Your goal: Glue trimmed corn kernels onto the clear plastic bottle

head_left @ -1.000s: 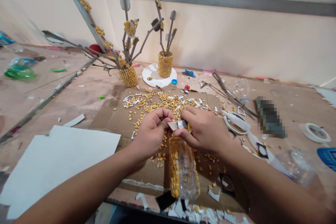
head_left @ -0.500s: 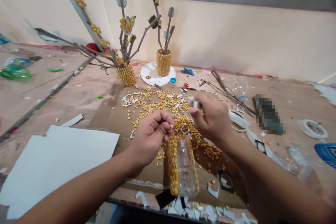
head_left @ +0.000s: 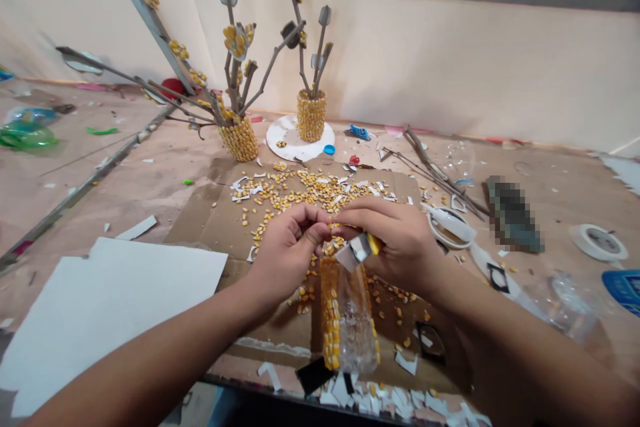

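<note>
My left hand (head_left: pixel 293 250) is closed in a pinch on a corn kernel (head_left: pixel 331 221), its fingertips meeting those of my right hand (head_left: pixel 400 237). Curled in my right hand is a small object (head_left: pixel 358 249) with a whitish, silvery end and a yellow part; its exact kind does not show. Below both hands is a clear plastic container (head_left: pixel 354 327), with rows of corn kernels stuck on its left side and along its right edge. Loose corn kernels (head_left: pixel 320 190) lie scattered on the cardboard (head_left: pixel 200 213) beyond my hands, among white scraps.
Two kernel-covered pots (head_left: pixel 240 140) with branches stand at the back, one on a white disc (head_left: pixel 279 133). White sheets (head_left: pixel 120 307) lie at left. Tape rolls (head_left: pixel 599 242), sticks (head_left: pixel 425 167) and clear plastic (head_left: pixel 567 303) are at right. Paper scraps line the front edge.
My right hand has come down and left, bringing its fingertips to those of my left hand. The small yellow-and-whitish object has moved with it to just above the container.
</note>
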Motion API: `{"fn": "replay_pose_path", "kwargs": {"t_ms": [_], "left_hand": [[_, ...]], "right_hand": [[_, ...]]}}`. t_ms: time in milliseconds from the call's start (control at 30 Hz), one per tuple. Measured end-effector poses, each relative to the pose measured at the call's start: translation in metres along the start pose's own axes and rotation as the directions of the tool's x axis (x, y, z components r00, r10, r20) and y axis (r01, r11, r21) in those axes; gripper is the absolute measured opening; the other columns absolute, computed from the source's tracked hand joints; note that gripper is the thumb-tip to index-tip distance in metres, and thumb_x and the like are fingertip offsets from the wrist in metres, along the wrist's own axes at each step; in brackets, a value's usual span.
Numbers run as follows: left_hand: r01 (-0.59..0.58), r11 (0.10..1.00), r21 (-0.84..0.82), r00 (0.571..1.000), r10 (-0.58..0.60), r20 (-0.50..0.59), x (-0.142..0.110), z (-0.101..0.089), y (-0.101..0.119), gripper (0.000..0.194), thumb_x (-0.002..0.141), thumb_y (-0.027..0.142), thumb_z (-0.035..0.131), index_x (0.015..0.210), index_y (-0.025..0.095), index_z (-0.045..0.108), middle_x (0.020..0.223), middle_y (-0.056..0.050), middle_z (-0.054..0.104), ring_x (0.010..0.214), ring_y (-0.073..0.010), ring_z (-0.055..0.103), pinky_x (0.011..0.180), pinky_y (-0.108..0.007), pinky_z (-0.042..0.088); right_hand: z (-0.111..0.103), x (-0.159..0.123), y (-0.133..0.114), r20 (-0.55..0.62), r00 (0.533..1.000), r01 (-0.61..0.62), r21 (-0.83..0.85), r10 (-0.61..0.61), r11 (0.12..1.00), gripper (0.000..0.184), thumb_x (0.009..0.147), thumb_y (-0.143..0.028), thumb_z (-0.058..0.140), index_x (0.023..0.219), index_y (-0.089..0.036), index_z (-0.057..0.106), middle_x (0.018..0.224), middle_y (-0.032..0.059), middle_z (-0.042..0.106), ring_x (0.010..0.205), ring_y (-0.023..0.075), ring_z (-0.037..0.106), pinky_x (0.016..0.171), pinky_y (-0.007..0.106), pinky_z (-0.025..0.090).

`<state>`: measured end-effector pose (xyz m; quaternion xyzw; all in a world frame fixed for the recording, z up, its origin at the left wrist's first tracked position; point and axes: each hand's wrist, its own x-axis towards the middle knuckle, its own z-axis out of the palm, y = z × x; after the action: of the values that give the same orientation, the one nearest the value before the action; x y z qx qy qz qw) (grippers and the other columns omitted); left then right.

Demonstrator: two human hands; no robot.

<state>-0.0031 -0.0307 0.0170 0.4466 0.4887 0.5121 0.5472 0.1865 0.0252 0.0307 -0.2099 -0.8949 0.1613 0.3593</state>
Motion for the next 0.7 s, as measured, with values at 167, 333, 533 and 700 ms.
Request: {"fn": "replay_pose_path", "kwargs": {"t_ms": [167,333,533,700], "left_hand": [[0.017,0.999,0.046,1.000,-0.017,0.002,0.002,-0.001,-0.003,0.038,0.083,0.051,0.082,0.084,0.018,0.064,0.075,0.000,0.063,0.067,-0.0148,0.055,0.062,-0.027,0.043],[-0.079,0.936,0.342,0.983,0.017,0.180,0.002,-0.009,0.006,0.025,0.090,0.043,0.073,0.097,0.020,0.068,0.096,-0.004,0.069,0.092,-0.0214,0.063,0.085,-0.035,0.049],[-0.091,0.734,0.673,0.903,-0.224,0.367,-0.001,-0.014,0.011,0.048,0.079,0.045,0.085,0.121,0.026,0.070,0.128,-0.008,0.069,0.121,-0.0323,0.061,0.108,-0.051,0.046],[-0.129,0.700,0.702,0.885,-0.239,0.400,0.002,-0.012,0.010,0.040,0.081,0.044,0.084,0.115,0.025,0.073,0.117,-0.007,0.070,0.114,-0.0315,0.062,0.106,-0.050,0.047]], "right_hand": [[-0.006,0.003,0.002,0.052,0.997,-0.054,0.097,0.049,0.994,0.017,0.091,-0.012,0.065,0.102,-0.019,0.075,0.097,0.0084,0.079,0.083,0.0182,0.072,0.072,0.029,0.055],[-0.031,0.008,0.024,0.390,0.900,-0.310,0.261,0.194,0.914,0.008,0.092,-0.020,0.068,0.087,-0.019,0.074,0.076,0.0000,0.072,0.068,0.0124,0.061,0.066,0.027,0.046],[-0.042,0.005,0.040,0.686,0.699,-0.435,0.184,0.202,0.881,0.009,0.089,-0.022,0.069,0.082,-0.019,0.071,0.075,-0.0025,0.068,0.070,0.0119,0.058,0.068,0.026,0.041],[-0.035,0.006,0.033,0.704,0.679,-0.434,0.157,0.208,0.887,0.007,0.088,-0.021,0.071,0.081,-0.019,0.069,0.076,-0.0025,0.067,0.072,0.0129,0.058,0.069,0.027,0.039]]}}
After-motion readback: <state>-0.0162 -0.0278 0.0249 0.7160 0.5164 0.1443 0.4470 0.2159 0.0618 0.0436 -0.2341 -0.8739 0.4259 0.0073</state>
